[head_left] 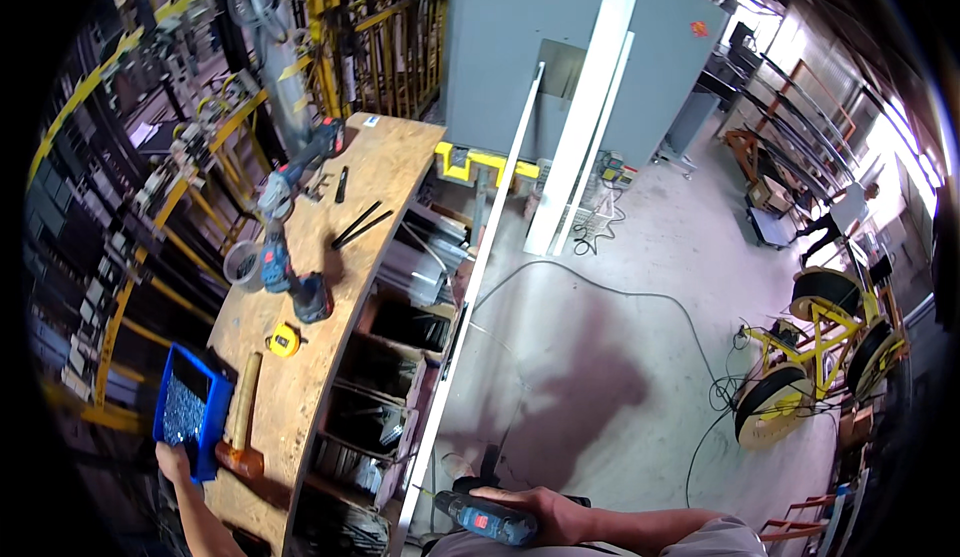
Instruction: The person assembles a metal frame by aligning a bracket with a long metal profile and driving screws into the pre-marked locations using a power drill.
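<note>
At the lower left, my left hand [173,462] reaches into the near end of a blue bin [216,412] that holds many small shiny screws [183,409]. Its fingertips are down among the screws, so I cannot see whether they pinch any. My right hand [548,509] grips a blue and black cordless drill [487,518] close to my body, its bit pointing left toward a long white metal profile [452,362]. A wooden mallet [241,457] lies beside the bin on the plywood workbench [300,382].
Farther along the bench are a yellow tape measure [284,340], two more cordless drills [290,277] [305,169], a clear tub [243,263] and dark strips [362,223]. Bins of profiles [385,367] sit under it. A cable [640,294] crosses the floor; another person [842,215] stands far right near cable reels [775,404].
</note>
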The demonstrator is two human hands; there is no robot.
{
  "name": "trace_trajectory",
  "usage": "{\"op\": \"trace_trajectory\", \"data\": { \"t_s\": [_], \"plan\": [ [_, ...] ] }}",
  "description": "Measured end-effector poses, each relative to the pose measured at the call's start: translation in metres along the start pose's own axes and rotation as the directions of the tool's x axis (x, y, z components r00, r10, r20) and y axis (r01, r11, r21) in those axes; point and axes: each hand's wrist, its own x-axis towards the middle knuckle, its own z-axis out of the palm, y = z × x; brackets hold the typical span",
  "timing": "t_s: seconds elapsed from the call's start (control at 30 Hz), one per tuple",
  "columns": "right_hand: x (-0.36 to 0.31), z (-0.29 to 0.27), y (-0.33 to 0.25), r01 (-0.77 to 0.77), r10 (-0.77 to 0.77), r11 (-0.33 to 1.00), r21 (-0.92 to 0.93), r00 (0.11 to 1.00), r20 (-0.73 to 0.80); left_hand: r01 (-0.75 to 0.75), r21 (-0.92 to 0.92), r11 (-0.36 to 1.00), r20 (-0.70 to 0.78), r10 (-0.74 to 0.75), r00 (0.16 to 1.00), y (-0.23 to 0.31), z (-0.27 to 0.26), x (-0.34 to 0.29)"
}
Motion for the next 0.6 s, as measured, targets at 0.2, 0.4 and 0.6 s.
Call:
{"op": "trace_trajectory", "data": {
  "t_s": [0.2, 0.4, 0.6],
  "plan": [
    [0.016, -0.007, -0.004, -0.012, 0.012, 1.0, 0.002, 0.994, 0.106, -0.002, 0.198, 0.98, -0.092, 0.02, 0.996, -0.066, -0.038, 0.022],
    [0.022, -0.006, 0.009, -0.007, -0.002, 0.999, 0.053, 0.988, 0.156, 0.015, 0.061, 0.998, -0.1, -0.009, 0.995, -0.049, -0.019, 0.023],
    [0.025, -0.009, -0.003, 0.013, -0.027, 0.998, 0.058, 0.968, 0.251, -0.08, 0.1, 0.992, -0.229, 0.101, 0.968, -0.079, -0.05, 0.044]
  ]
}}
